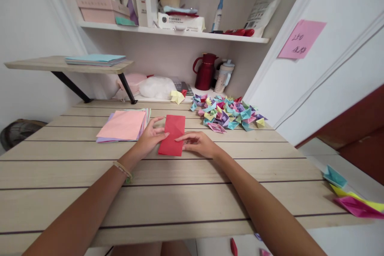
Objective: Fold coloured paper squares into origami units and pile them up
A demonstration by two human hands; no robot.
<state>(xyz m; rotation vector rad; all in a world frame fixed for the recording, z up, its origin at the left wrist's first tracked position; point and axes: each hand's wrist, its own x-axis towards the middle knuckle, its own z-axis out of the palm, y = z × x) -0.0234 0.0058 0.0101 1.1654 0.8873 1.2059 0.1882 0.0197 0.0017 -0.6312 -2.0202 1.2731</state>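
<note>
A red sheet of paper [173,138], folded to a tall rectangle, is between my two hands above the slatted table. My left hand [151,135] grips its left edge, thumb on the front face and fingers partly spread beside and behind it. From the other side my right hand [199,143] pinches the right edge, its index finger lying on the face and the lower fingers curled, partly hidden. Left of my left hand lies a stack of square coloured paper [121,125], a salmon sheet uppermost. Beyond my right hand spreads a heap of small folded paper boats [229,113].
A yellow folded paper piece [177,96] lies at the back. A dark red jug [205,72] and a pale tumbler [224,76] stand behind the heap. A raised wooden shelf [39,63] holds blue paper [95,59]. Larger boats [357,206] are at the right edge.
</note>
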